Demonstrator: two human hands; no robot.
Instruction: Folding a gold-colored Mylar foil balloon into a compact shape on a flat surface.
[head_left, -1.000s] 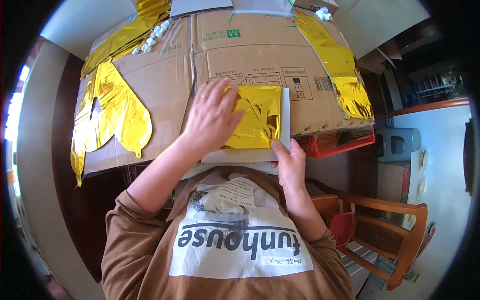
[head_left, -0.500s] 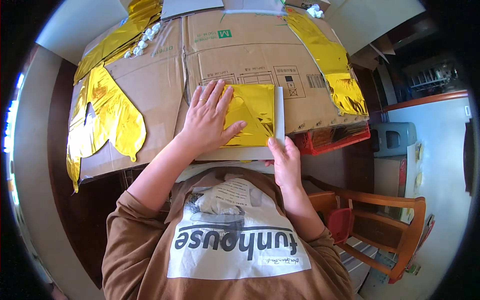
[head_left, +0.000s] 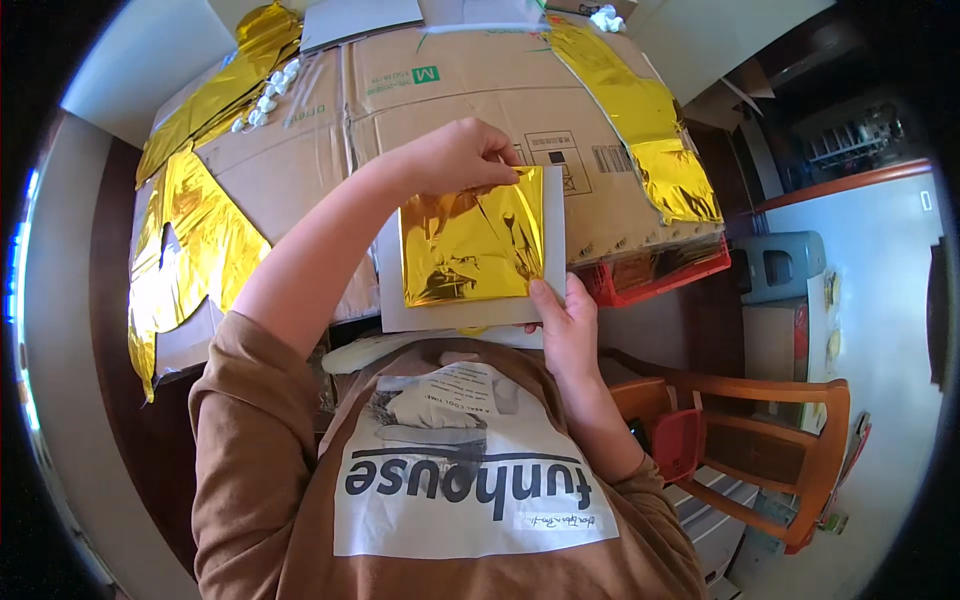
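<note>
A folded, roughly square sheet of shiny gold foil (head_left: 470, 255) lies on a pale grey board (head_left: 440, 318) in front of my chest. My left hand (head_left: 450, 158) reaches across the top, its thumb and fingers pinched at the foil's upper right corner. At the lower right, my right hand (head_left: 566, 325) grips the board's edge, the thumb lying on top by the foil's corner and the other fingers mostly hidden underneath. On the cardboard to the left is a flat gold foil balloon (head_left: 200, 240); another length of gold foil (head_left: 630, 110) hangs at the right.
Brown cardboard (head_left: 440, 105) covers the work surface. Small white crumpled pieces (head_left: 265, 105) lie at the far left beside more gold foil (head_left: 200, 115). A red crate (head_left: 660, 275) sits under the right edge, with a wooden chair (head_left: 770, 435) nearer me.
My left hand has lifted from lying flat on the foil and moved right to pinch its upper corner. My right hand keeps its grip while the board has tilted slightly.
</note>
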